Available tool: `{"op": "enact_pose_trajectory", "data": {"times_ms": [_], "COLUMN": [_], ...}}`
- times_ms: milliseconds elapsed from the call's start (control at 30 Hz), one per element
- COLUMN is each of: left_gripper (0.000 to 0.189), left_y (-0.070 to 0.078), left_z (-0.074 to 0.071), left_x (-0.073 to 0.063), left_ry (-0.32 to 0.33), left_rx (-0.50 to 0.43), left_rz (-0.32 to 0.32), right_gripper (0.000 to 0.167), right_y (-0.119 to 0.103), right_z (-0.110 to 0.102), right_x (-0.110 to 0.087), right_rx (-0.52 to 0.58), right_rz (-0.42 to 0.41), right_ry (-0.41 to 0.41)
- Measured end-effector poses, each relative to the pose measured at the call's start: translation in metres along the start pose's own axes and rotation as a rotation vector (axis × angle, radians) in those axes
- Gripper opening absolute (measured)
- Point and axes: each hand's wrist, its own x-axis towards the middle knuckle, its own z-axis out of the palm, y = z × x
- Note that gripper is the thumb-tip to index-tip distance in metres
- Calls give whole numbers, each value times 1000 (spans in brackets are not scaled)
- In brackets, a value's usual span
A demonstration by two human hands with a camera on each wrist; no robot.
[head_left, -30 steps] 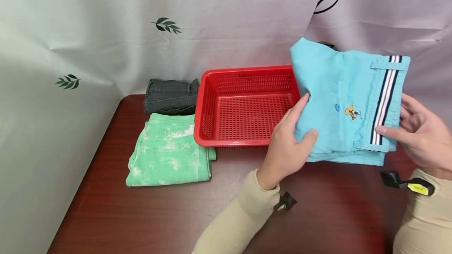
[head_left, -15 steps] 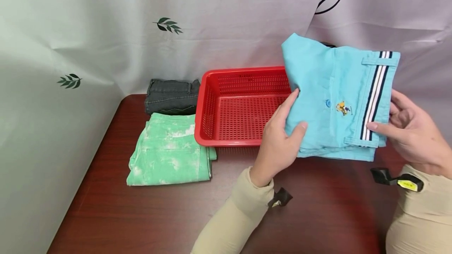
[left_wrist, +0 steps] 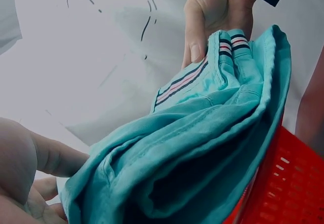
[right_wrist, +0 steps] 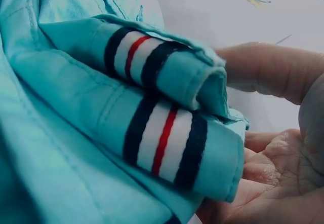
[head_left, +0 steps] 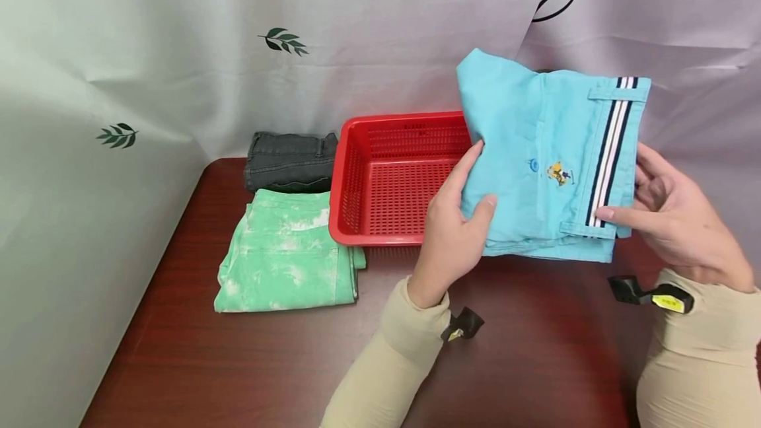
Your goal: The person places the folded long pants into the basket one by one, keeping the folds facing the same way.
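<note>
Both hands hold a folded pair of turquoise pants [head_left: 511,117] up in front of the body, over the right part of a red basket [head_left: 398,241]. My left hand [head_left: 448,233] grips the leg end, thumb on the near face. At the striped waistband my right hand [head_left: 684,223] pinches the cloth, thumb on top and the other fingers behind. The left wrist view shows the folded layers of the pants [left_wrist: 177,148] edge-on. In the right wrist view, two waistband folds with navy, white and red stripes lie between thumb and palm.
Left of the basket, folded green tie-dye pants [head_left: 285,263] lie on the dark red table [head_left: 285,362], partly under the basket's rim. Behind them sit folded dark grey jeans [head_left: 291,160]. A pale curtain [head_left: 368,32] hangs along the back and left.
The turquoise pants have moved left and slightly up with both hands, covering more of the basket's right side. The grip looks the same. Basket and other clothes have stayed put.
</note>
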Motion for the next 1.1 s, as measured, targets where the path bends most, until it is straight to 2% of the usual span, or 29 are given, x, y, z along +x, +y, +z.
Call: {"op": "enact_pose_trajectory", "data": {"times_ms": [267,433,567,700,900,1100], "left_gripper": [64,64,65,65,65,65], "left_y": [0,-2,-2,-2,-2,-3], "left_z": [-7,-10,-14,-20,-25,-30], "left_x": [2,3,4,5,6,7], "left_ry": [33,38,51,64,78,88], "left_rx": [26,28,49,61,66,64], "left_rz": [-55,-53,-77,-91,-104,-111], "right_gripper": [93,90,88,87,88,86], "right_y": [2,4,6,9,12,16], "right_z": [10,15,20,26,33,39], "right_x": [9,13,18,22,26,28], "right_rx": [-33,-105,-172,-191,-165,-136], "right_rz": [-9,-1,17,23,4,-15], "right_ry": [-23,15,43,65,115,120]}}
